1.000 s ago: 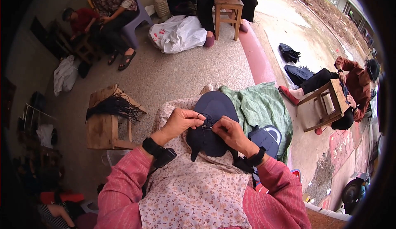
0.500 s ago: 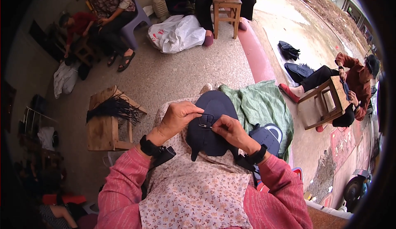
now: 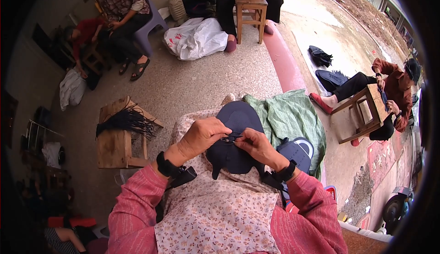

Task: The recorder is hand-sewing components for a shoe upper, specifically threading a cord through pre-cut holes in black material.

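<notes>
On my lap lies a dark navy, sole-shaped piece point(image 3: 231, 158) with a rounded far end and short tabs at the near end. My left hand point(image 3: 204, 134) is over its left side, thumb and finger pinched on a thin dark cord point(image 3: 235, 136). Close by on the right, my right hand point(image 3: 257, 146) pinches the same cord, its fingertips low against the piece. A small pale, shiny bit point(image 3: 228, 140) shows on the piece between the hands; its kind is too small to tell.
A wooden stool point(image 3: 113, 146) at left bears a bundle of dark cords point(image 3: 126, 122). Right of my lap lie a green cloth point(image 3: 286, 109) and a navy slipper-like piece point(image 3: 295, 155). Several people sit around; one works at a stool point(image 3: 362, 114) on the right.
My left hand has moved slightly right and down, closer to my right hand. The cord loop that stood open between them is now drawn smaller.
</notes>
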`<action>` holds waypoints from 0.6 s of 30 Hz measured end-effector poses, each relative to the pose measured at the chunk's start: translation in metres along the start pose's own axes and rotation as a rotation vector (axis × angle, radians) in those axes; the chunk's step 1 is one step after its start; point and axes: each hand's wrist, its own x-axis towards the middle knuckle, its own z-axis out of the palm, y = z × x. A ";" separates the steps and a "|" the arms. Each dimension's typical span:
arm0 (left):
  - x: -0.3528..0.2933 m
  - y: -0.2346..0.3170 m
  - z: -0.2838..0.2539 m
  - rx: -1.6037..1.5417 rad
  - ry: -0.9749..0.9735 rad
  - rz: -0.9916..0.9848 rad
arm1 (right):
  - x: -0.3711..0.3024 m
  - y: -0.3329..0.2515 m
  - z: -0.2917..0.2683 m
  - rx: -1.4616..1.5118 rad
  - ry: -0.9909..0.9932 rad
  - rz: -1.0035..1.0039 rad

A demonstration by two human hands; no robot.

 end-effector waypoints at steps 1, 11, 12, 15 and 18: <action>-0.001 0.000 -0.001 0.004 -0.016 -0.003 | 0.000 0.000 0.000 -0.012 -0.002 -0.004; -0.013 -0.006 0.015 -0.114 -0.083 -0.266 | 0.001 0.003 -0.001 0.048 -0.017 0.008; -0.015 -0.006 0.018 -0.112 -0.082 -0.266 | 0.000 0.002 -0.001 0.048 -0.018 0.006; -0.023 -0.012 0.027 -0.316 -0.096 -0.522 | -0.003 0.000 -0.002 0.065 -0.021 0.039; -0.033 -0.021 0.033 -0.511 -0.061 -0.599 | -0.004 0.000 -0.001 0.061 -0.017 0.027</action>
